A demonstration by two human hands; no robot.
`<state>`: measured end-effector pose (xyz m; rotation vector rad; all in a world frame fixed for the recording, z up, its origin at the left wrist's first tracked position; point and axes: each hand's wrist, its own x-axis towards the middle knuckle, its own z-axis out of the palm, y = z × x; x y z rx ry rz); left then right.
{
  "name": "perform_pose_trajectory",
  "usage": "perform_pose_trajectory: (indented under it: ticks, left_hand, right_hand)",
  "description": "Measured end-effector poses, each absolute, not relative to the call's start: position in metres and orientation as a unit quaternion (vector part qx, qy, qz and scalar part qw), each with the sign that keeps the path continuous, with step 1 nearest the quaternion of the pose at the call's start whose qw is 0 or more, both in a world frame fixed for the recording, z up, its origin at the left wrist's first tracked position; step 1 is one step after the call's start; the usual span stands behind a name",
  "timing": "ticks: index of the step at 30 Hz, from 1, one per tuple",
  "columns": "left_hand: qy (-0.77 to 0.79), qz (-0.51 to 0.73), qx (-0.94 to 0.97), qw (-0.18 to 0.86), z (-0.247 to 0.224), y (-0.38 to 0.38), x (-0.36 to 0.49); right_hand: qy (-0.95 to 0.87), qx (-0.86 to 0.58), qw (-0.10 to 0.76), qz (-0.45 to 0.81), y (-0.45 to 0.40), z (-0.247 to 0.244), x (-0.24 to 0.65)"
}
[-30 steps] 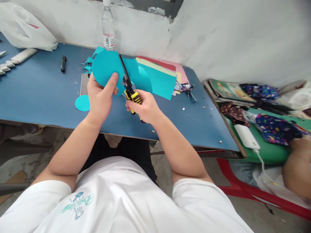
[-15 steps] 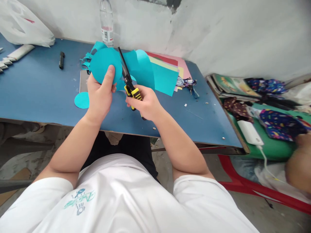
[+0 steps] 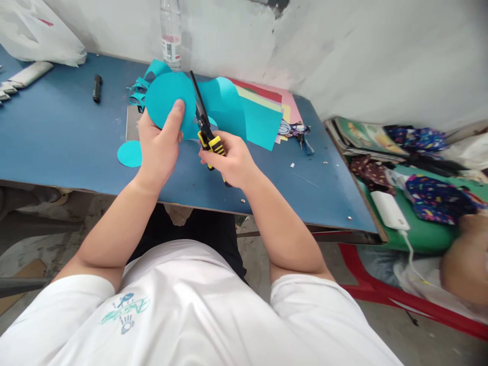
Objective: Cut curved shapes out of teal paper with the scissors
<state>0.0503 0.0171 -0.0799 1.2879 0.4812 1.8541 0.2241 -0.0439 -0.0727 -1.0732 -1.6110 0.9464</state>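
Between the thumb and fingers of my left hand (image 3: pixel 160 137) is a turquoise paper circle (image 3: pixel 168 96), held up above the table. My right hand (image 3: pixel 232 157) is wrapped round the yellow-and-black handles of a pair of scissors (image 3: pixel 206 127). Their dark blades point up and away, close along the right edge of the circle. Below my left wrist lies a smaller turquoise paper oval (image 3: pixel 129 154). Curled turquoise offcuts (image 3: pixel 137 92) show behind the circle on the left. A larger turquoise sheet (image 3: pixel 263 122) spreads out behind the scissors, partly hidden by them.
A clear plastic bottle (image 3: pixel 171 46) stands by the wall. Red, yellow and pink sheets (image 3: pixel 292 104) lie under the turquoise one, beside a patterned pouch with keys (image 3: pixel 295 128). A black marker-like cylinder (image 3: pixel 97 89) rests at left. A person's arm (image 3: pixel 467 264) and a white power bank (image 3: pixel 389 210) are at right.
The circle, my left hand and the scissors sit slightly further right in the picture, as the view shifts a little. Both hands keep the same hold.
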Motion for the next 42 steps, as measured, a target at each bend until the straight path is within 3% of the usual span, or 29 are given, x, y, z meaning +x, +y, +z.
perform_pose_trajectory:
  ticks: [16,23,42]
  left_hand:
    - [0.191,0.730,0.521,0.399,-0.083,0.012,0.049]
    - [0.194,0.750,0.535,0.338,-0.087,0.025,0.049]
    - [0.225,0.729,0.542,0.354,-0.078,0.008,0.047]
  right_hand:
    - [-0.668,-0.438,0.449,0.400,-0.049,-0.063,0.224]
    - [-0.686,-0.439,0.429,0.390,-0.047,-0.065,0.226]
    - [-0.711,-0.472,0.393,0.343,-0.047,-0.063,0.225]
